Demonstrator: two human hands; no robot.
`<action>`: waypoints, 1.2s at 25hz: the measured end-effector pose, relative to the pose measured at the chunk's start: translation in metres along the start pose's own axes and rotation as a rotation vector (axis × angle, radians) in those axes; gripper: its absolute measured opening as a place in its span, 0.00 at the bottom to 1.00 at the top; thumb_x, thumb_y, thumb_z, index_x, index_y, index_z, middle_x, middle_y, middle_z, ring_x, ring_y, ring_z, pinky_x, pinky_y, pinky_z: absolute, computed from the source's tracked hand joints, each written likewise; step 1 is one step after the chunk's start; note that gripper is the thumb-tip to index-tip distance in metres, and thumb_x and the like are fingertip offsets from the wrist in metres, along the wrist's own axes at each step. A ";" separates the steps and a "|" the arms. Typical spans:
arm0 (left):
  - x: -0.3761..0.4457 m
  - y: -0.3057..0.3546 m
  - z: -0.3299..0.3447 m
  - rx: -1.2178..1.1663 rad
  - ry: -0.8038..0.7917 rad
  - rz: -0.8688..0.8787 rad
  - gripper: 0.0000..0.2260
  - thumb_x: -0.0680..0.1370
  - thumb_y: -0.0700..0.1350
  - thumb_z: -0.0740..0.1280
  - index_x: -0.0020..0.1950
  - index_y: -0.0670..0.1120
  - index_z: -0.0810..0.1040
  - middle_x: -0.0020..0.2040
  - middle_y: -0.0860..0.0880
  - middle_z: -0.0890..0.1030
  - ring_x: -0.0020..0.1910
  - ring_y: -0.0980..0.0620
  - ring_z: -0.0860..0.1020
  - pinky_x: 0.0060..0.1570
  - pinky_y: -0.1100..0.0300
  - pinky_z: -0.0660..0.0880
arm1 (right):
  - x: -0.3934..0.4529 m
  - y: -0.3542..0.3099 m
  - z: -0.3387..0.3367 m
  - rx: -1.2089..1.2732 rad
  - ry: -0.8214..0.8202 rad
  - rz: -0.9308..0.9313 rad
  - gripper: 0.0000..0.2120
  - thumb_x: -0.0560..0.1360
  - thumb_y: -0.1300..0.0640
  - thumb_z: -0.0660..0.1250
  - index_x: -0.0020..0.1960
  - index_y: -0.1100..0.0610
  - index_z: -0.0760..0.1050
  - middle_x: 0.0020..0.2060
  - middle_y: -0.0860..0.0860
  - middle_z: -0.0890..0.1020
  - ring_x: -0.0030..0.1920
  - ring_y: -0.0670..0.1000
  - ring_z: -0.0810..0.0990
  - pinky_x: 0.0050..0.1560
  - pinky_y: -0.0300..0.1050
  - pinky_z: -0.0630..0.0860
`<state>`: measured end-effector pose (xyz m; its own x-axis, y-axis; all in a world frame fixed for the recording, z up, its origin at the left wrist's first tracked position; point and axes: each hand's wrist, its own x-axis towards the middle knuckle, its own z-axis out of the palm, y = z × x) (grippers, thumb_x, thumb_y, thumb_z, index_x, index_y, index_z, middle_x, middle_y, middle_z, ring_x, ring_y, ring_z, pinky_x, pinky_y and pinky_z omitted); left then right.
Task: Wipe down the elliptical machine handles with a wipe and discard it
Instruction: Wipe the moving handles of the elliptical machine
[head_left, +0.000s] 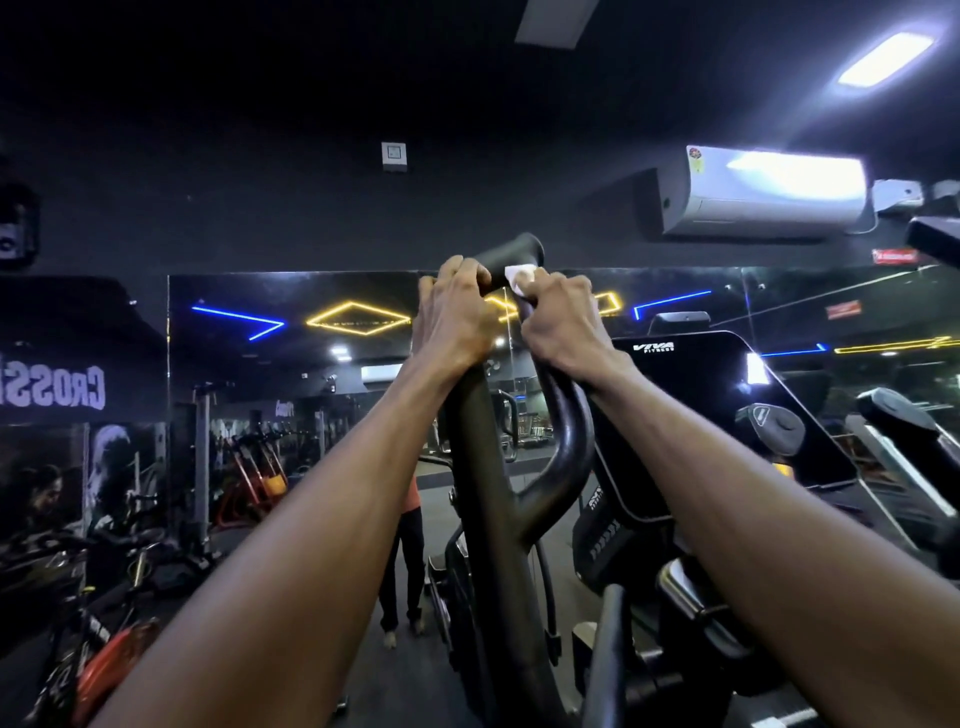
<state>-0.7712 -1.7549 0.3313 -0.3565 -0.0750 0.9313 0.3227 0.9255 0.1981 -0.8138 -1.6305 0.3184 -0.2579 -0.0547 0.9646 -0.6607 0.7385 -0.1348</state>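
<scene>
A black elliptical handle (511, 254) rises in the middle of the head view and forks into two bars lower down. My left hand (454, 312) is wrapped around the handle just below its rounded top end. Right beside it, my right hand (558, 325) grips the handle's other bar with a small white wipe (519, 278) pressed under its fingers against the bar. Most of the wipe is hidden by the fingers.
The machine's dark console (717, 410) stands to the right, with another handle (898, 410) beyond it. A wall mirror (311, 374) ahead reflects gym equipment and a standing person. An air conditioner (763, 189) hangs at the upper right. Exercise bikes (104, 623) stand at the lower left.
</scene>
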 end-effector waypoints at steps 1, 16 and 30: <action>0.000 0.000 0.001 0.005 -0.015 0.002 0.16 0.78 0.40 0.59 0.65 0.49 0.70 0.68 0.50 0.70 0.61 0.46 0.68 0.49 0.54 0.65 | -0.007 0.003 0.001 -0.011 0.005 -0.063 0.20 0.73 0.67 0.61 0.62 0.55 0.76 0.55 0.56 0.80 0.55 0.59 0.78 0.51 0.47 0.73; 0.010 -0.012 0.008 0.003 -0.050 0.028 0.26 0.78 0.42 0.61 0.76 0.46 0.62 0.76 0.49 0.66 0.67 0.41 0.70 0.65 0.48 0.70 | 0.037 -0.009 0.011 -0.004 -0.112 0.046 0.14 0.77 0.64 0.59 0.61 0.61 0.76 0.60 0.61 0.76 0.61 0.62 0.74 0.58 0.51 0.71; 0.007 -0.009 0.010 -0.107 -0.006 -0.047 0.24 0.78 0.43 0.64 0.73 0.53 0.65 0.68 0.50 0.74 0.63 0.47 0.73 0.60 0.50 0.72 | 0.057 -0.015 0.007 -0.027 -0.022 -0.141 0.12 0.74 0.64 0.60 0.53 0.58 0.79 0.47 0.55 0.81 0.52 0.58 0.78 0.53 0.49 0.74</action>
<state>-0.7850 -1.7604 0.3327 -0.3788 -0.1149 0.9183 0.3969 0.8762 0.2734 -0.8239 -1.6493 0.3735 -0.1797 -0.1737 0.9683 -0.6725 0.7401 0.0079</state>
